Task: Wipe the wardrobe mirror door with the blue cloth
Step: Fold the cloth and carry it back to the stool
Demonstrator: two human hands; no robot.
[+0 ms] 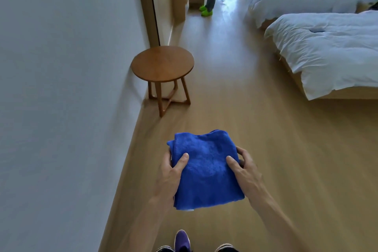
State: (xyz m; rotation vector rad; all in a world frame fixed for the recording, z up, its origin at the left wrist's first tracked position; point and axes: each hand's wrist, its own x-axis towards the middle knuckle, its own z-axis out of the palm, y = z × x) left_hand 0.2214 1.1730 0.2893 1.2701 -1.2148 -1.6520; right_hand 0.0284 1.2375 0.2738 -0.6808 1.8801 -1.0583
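A folded blue cloth (205, 168) is held flat in front of me, above the wooden floor. My left hand (170, 174) grips its left edge with the thumb on top. My right hand (244, 172) grips its right edge the same way. Far ahead on the left, past the white wall, a tall narrow panel with a dark edge (153, 4) stands in a wooden frame; I cannot tell whether it is the wardrobe mirror door.
A round wooden side table (162, 63) stands against the left wall (61, 88). Two beds with white covers (327, 51) fill the right. Another person in green shoes (206, 9) stands at the far end next to a small box (196, 1).
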